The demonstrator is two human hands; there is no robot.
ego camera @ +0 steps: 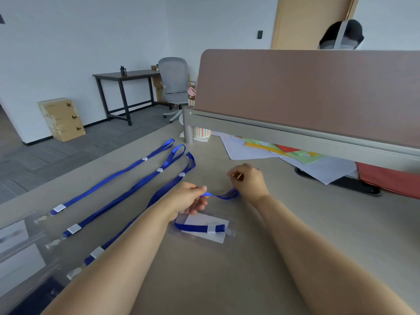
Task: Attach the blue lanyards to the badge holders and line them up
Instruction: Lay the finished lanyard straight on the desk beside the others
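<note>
Desk point(250, 269): smooth beige, three blue lanyards point(145, 179) lined up left.
Hands: left hand point(188, 196) pinches a fourth lanyard point(218, 196), right hand point(247, 180) grips it too (fingers curled).
Badge holder point(230, 233): clear sleeve beneath, white card point(200, 220) inside.

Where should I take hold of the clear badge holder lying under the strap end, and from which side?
Probably its near edge, from the near side. The badge holder lies flat on the desk, thin, with the lanyard end across its middle; the near edge is bare. Pinch grip there, thumb on top.
</note>
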